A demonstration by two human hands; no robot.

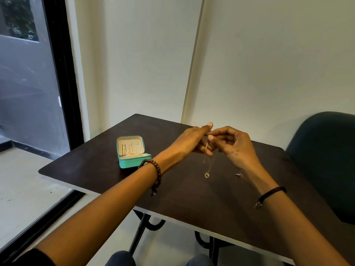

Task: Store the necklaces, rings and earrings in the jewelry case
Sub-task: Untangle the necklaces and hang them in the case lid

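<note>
The small teal jewelry case [134, 160] stands open on the dark wooden table [92, 166]; its cream lid already seems to hold a few chains, so the job looks partly done. Still out are the thin gold necklace [206, 175] with a heart pendant, hanging right of the case, and a tiny silver piece [237, 174] lying farther right. The left hand [189, 144] and right hand [235, 145] meet there, curled fingers pinching the chain's top; the left forefinger points straight.
</note>
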